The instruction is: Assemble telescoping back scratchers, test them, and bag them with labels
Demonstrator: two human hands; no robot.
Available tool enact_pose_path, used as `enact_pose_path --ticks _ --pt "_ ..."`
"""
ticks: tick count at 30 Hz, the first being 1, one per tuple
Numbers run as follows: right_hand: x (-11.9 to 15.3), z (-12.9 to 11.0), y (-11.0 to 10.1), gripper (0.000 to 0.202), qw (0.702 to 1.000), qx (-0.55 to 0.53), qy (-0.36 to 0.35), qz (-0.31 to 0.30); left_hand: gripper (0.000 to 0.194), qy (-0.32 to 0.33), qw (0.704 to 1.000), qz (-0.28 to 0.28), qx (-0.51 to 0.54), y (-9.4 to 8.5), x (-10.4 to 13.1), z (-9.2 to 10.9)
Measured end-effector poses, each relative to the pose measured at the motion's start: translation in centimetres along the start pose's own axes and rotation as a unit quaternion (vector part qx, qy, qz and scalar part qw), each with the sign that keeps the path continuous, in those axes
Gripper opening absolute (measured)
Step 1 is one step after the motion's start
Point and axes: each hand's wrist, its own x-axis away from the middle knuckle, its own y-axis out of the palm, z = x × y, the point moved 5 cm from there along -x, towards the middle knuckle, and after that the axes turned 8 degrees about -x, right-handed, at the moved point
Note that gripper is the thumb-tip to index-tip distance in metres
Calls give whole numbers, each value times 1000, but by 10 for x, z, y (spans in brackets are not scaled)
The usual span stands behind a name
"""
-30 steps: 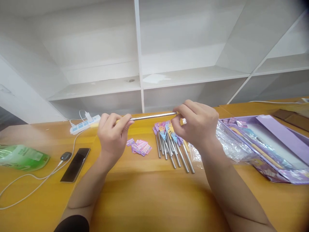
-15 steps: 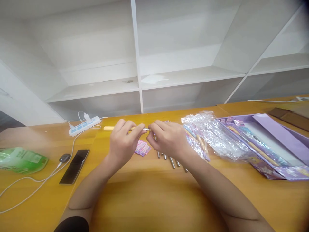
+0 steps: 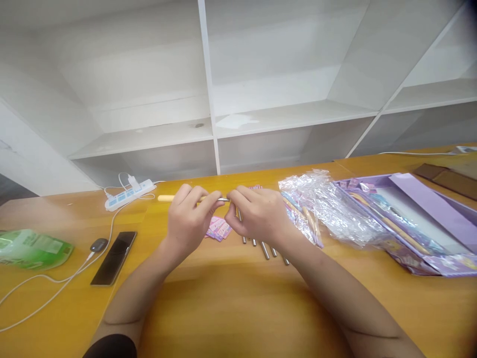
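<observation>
My left hand (image 3: 188,214) is closed around a slim yellow pen (image 3: 166,198), held level above the table. The pen's plain yellow end sticks out to the left, and its silver, ridged end points right between my hands. My right hand (image 3: 257,211) pinches at that silver end; its fingertips hide the very tip. Below, partly covered by my right hand, several silver-ended sticks (image 3: 265,250) lie side by side. Small pink printed cards (image 3: 219,228) lie on the table between my hands.
Right of my hands lie crumpled clear plastic wrapping (image 3: 335,214) and an open purple box (image 3: 421,186) with pens inside. On the left are a phone (image 3: 114,258), a white power strip (image 3: 128,195), cables and a green packet (image 3: 33,248). White shelving (image 3: 214,109) stands behind.
Both hands keep nearly the same place and hold on the pen. My right fingers have shifted slightly at its silver end. The whole view has moved a little.
</observation>
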Motion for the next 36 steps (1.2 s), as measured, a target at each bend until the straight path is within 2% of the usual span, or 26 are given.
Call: enact_pose_path --ticks 14,23,27,32,36 --pt "0 0 -2 15 1000 8 -5 3 11 7 1000 6 2 -1 0 -1" --pt "-2 0 -8 21 1000 2 -10 23 9 25 1000 13 3 -10 -3 -3" --pt "-3 11 -14 21 999 9 1 35 8 13 999 29 -7 -20 -5 -14" --pt "-4 35 -30 19 996 26 0 84 3 3 997 73 -35 -35 -10 -36" --pt "-3 53 -42 19 994 38 -17 104 6 3 996 80 -45 -42 -10 -54"
